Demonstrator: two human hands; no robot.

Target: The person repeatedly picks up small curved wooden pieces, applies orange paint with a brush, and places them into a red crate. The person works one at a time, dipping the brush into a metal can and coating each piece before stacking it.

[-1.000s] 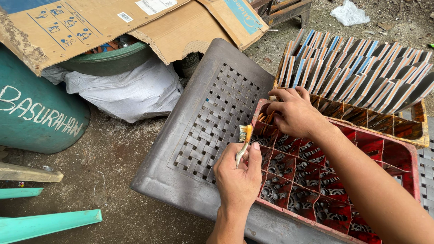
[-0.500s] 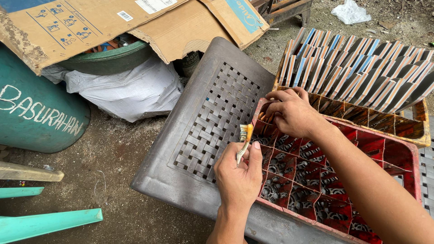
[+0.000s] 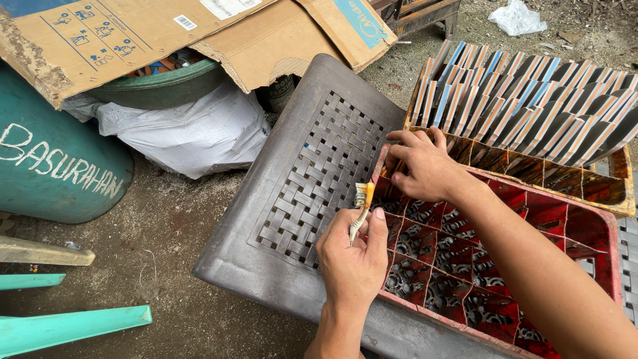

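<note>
A red plastic crate (image 3: 601,226) with a grid of cells lies on a brown plastic panel (image 3: 286,133) with a woven lattice middle. My right hand (image 3: 425,166) grips the crate's near-left corner rim. Just below it, my left hand (image 3: 352,256) holds a small paintbrush (image 3: 362,199) with an orange ferrule, bristles up, touching the crate's left edge. Dark round shapes show at the bottom of the crate's cells.
A yellow crate (image 3: 615,193) stacked with upright flat cards stands behind the red one. At left are a green drum (image 3: 46,166) with white lettering, a white sack (image 3: 186,133), flattened cardboard (image 3: 119,33), and teal wooden pieces (image 3: 60,326) on dirt ground.
Both hands stay nearly in place. The brush tip shifts slightly along the crate's left edge.
</note>
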